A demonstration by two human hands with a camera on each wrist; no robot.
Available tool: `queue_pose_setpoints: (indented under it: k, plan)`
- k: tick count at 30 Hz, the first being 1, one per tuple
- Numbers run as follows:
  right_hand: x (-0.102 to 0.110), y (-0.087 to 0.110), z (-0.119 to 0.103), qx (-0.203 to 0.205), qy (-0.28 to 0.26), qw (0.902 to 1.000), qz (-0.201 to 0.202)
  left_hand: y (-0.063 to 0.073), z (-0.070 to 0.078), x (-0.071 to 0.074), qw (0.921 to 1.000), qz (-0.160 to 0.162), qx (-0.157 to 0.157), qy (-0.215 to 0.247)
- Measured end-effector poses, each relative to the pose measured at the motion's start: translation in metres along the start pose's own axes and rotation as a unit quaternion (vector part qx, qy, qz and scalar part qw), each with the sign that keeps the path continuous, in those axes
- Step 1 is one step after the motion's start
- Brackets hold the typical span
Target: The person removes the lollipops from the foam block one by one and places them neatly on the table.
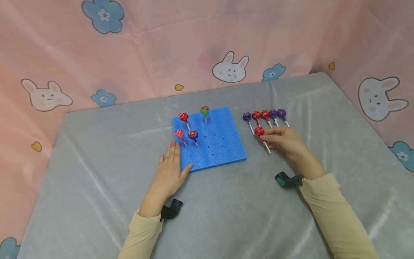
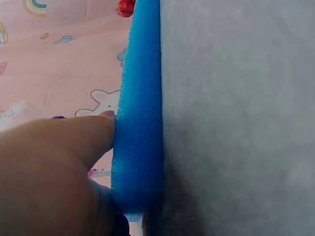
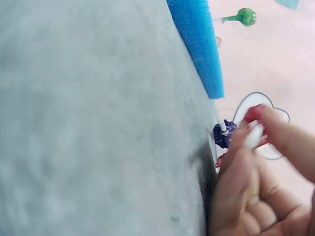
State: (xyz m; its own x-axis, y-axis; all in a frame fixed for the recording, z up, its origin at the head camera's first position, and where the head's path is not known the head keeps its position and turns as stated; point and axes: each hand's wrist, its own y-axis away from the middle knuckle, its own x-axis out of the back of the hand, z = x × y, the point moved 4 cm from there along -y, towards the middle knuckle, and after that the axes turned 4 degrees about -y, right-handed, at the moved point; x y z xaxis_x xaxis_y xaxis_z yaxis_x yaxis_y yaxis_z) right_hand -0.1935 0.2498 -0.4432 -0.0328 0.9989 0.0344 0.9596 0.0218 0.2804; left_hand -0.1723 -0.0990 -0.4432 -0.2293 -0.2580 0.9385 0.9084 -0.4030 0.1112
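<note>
My right hand (image 1: 286,142) pinches a red-wrapped lollipop (image 1: 259,131) between thumb and fingers, its white stick slanting down toward me. In the right wrist view that stick end (image 3: 254,136) shows between the fingers. My left hand (image 1: 168,176) lies with straight fingers along the left edge of a blue foam board (image 1: 226,129), its thumb at the near-left corner. Small holes dot the board. Standing in it are a red lollipop (image 1: 183,117), a green lollipop (image 1: 205,110), a pink lollipop (image 1: 179,134) and a purple lollipop (image 1: 193,135).
Right of the board, beyond my right hand, several lollipops lie in a row, among them a purple one (image 1: 247,116) at the left end and a red one (image 1: 265,114) mid-row. Grey cloth covers the table (image 1: 226,208). A pink printed curtain (image 1: 181,43) hangs behind.
</note>
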Motion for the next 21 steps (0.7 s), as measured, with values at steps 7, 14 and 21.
queue_pose_setpoints:
  k: [7, 14, 21]
  plan:
    - [0.0035, 0.0005, 0.0040, -0.015, 0.045, 0.9984, 0.033, -0.0005, 0.0004, -0.0006, 1.0000, -0.003, -0.001, 0.001]
    - [-0.0002, -0.0001, 0.0052, -0.006, 0.104, 0.9937, 0.043, -0.0001, -0.0003, -0.0002, 1.0000, -0.007, 0.003, 0.001]
    - [-0.0019, -0.0002, 0.0049, -0.002, 0.110, 0.9928, 0.048, -0.0004, -0.0004, -0.0002, 1.0000, -0.008, 0.005, 0.002]
